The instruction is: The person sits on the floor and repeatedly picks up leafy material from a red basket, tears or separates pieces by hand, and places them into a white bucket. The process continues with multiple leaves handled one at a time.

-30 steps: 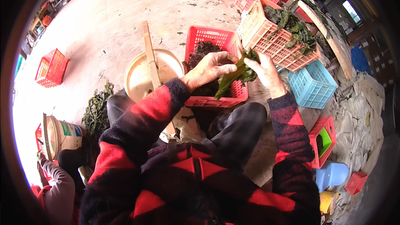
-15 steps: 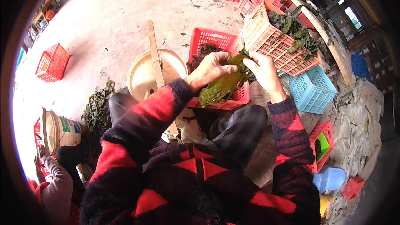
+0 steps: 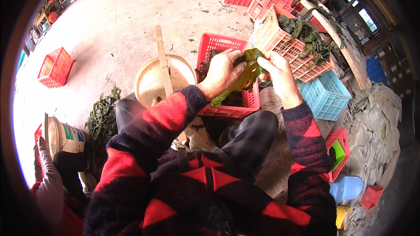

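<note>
Gripping one wet green kelp strip [image 3: 242,80], both hands work above the red crate [image 3: 227,109], which stands just right of the pale bucket [image 3: 151,83]. The left hand [image 3: 222,73] has its fingers closed round the strip's middle; the right hand [image 3: 278,75] pinches its upper end. The strip's long axis slants from that upper end, over the crate's far side, down toward the crate's near rim. Being slick, it could slide from the pinch or tear if pulled hard, landing outside the crate on the floor.
</note>
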`<state>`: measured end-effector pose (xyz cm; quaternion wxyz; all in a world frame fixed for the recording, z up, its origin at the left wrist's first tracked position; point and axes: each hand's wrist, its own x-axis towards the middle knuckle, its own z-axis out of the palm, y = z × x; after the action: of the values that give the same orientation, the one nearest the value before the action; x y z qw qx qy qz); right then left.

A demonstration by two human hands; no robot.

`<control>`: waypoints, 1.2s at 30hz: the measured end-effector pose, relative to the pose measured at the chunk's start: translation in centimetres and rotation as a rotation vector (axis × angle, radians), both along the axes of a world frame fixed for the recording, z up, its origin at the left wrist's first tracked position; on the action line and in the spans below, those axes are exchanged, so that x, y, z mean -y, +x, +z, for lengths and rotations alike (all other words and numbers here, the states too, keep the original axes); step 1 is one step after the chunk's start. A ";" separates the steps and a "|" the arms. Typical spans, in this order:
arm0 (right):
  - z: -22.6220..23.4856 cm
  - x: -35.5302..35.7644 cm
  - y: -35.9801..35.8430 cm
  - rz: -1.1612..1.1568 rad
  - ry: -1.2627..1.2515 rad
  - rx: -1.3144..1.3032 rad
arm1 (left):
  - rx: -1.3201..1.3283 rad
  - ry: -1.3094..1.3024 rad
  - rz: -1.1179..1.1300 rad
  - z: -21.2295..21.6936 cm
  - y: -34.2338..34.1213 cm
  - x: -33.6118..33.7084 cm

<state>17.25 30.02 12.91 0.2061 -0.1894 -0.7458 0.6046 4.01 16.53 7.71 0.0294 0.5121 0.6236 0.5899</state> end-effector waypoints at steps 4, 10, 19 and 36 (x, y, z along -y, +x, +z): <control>0.6 1.4 -0.4 0.033 -0.138 -0.092 | 0.063 0.144 -0.035 0.4 0.8 0.7; 1.0 3.0 -0.3 0.163 0.149 -0.050 | 0.065 0.055 -0.020 0.8 -0.1 1.5; -1.7 1.6 -1.7 0.189 0.062 0.061 | 0.080 0.052 -0.162 0.8 -2.2 2.2; -3.5 4.4 -3.2 0.096 0.243 -0.101 | 0.042 0.001 -0.117 1.6 -4.0 3.6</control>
<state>14.02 25.62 9.44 0.2357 -0.0963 -0.8104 0.5276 0.03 12.90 9.34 0.0768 0.5353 0.5915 0.5980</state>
